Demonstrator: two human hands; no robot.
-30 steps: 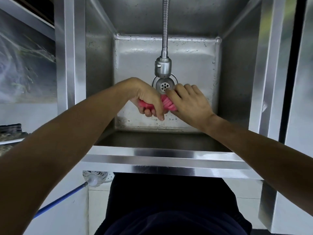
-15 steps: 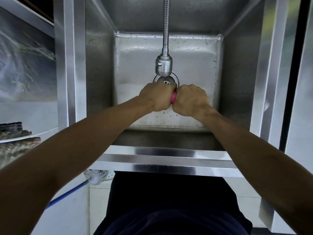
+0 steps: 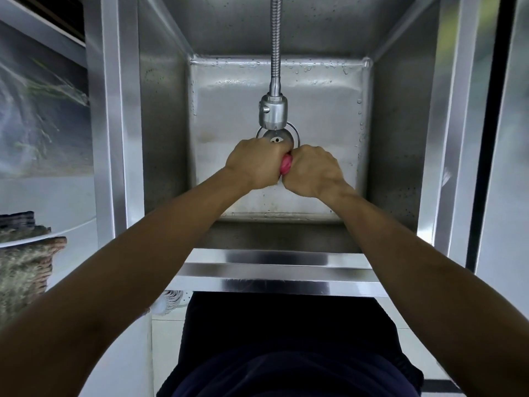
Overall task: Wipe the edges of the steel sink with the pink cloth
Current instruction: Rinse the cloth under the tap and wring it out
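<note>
A deep steel sink fills the middle of the view, its front rim (image 3: 274, 270) close to my body. Over the basin, just in front of the drain (image 3: 282, 136), my left hand (image 3: 256, 163) and my right hand (image 3: 312, 170) are clenched side by side round the pink cloth (image 3: 286, 165). Only a small twisted knot of the cloth shows between the two fists; the rest is hidden inside them. Water drops dot the basin floor and walls.
A flexible steel faucet hose with its spray head (image 3: 272, 110) hangs over the drain, just beyond my hands. The sink's left rim (image 3: 114, 138) and right rim (image 3: 455, 138) run away from me. A woven basket (image 3: 25, 270) sits at the left.
A second ago more of the cloth showed and my right fingers lay looser. Both fists have since closed tight together on it, and stay in the same place since half a second ago.
</note>
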